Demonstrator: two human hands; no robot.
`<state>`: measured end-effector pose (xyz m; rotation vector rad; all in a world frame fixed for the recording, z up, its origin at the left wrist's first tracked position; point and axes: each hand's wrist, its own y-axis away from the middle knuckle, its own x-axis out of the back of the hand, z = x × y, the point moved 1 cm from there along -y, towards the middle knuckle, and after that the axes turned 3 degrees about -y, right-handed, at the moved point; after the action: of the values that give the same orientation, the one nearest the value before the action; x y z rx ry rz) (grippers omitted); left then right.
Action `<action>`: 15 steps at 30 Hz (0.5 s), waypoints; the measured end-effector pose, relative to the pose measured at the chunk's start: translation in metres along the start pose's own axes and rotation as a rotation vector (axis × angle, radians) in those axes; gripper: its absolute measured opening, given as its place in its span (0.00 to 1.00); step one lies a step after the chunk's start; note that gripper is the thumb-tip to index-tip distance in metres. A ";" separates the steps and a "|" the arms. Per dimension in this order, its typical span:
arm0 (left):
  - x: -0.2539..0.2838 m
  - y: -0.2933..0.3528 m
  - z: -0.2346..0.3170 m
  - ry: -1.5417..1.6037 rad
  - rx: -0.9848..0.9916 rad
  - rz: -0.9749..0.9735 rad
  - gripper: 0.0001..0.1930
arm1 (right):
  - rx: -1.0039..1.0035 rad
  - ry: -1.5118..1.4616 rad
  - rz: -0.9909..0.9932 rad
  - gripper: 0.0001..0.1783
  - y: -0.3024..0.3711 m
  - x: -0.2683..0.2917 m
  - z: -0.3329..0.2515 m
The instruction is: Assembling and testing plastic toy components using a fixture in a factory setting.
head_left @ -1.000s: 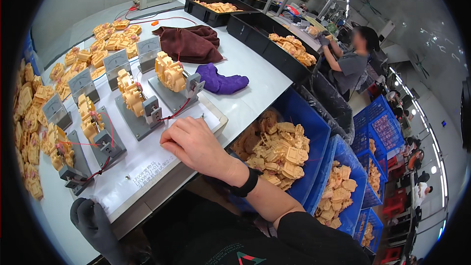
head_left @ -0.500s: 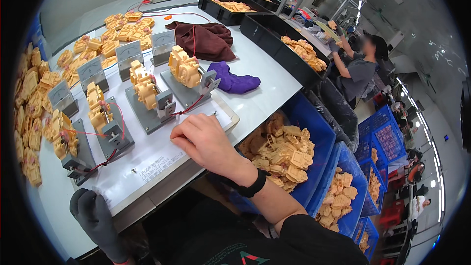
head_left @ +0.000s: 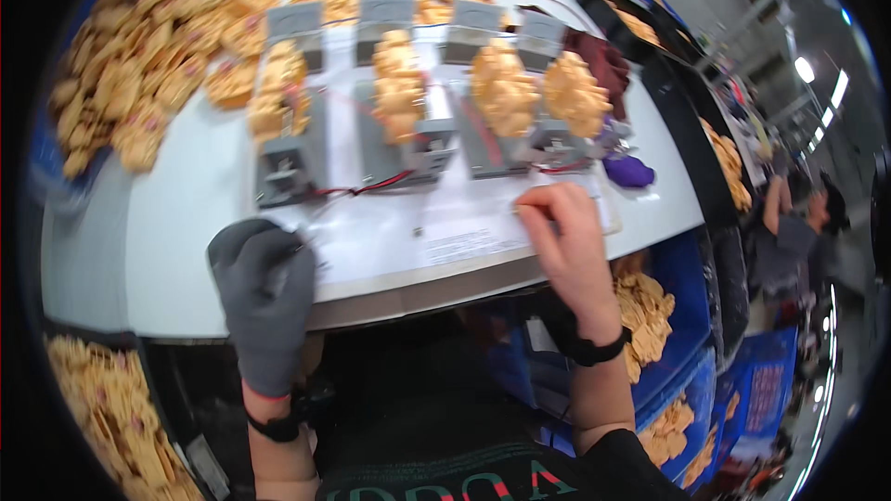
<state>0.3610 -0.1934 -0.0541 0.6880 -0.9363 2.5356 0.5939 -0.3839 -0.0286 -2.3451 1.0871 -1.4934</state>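
My left hand (head_left: 264,292), in a grey glove, is at the table's front edge, before the leftmost grey fixture (head_left: 284,172). Its fingers are curled in, and whatever they may hold is hidden. My right hand (head_left: 568,246), bare, hovers over the front right of the white board, thumb and fingertips pinched together; I cannot make out anything between them. Several grey fixtures stand in a row, each carrying a yellow plastic gear housing (head_left: 397,83). Red and black wires (head_left: 376,184) run along their fronts. Behind them stand grey panel meters (head_left: 386,14), blurred now.
More yellow housings (head_left: 176,46) are heaped at the left and along the back. A purple cloth (head_left: 629,172) and a brown cloth (head_left: 599,60) lie at the right. Black trays and blue crates (head_left: 691,297) of parts line the right side. A co-worker (head_left: 789,232) sits beyond.
The view has swung left, so the fixtures stand more squarely ahead. My right hand's fingertips have come together in a pinch. My left hand shows more fully, still curled.
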 end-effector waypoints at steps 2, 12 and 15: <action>0.000 -0.002 0.007 0.000 -0.007 0.012 0.07 | -0.015 -0.003 0.029 0.07 0.003 0.001 -0.004; 0.006 -0.004 -0.001 -0.014 -0.068 0.043 0.06 | 0.185 -0.049 -0.132 0.09 -0.009 -0.043 -0.069; 0.005 -0.003 0.001 -0.021 -0.054 0.051 0.05 | 0.180 -0.038 -0.136 0.06 -0.013 -0.048 -0.063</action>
<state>0.3586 -0.1910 -0.0484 0.6844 -1.0382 2.5416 0.5360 -0.3283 -0.0254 -2.3512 0.7639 -1.5148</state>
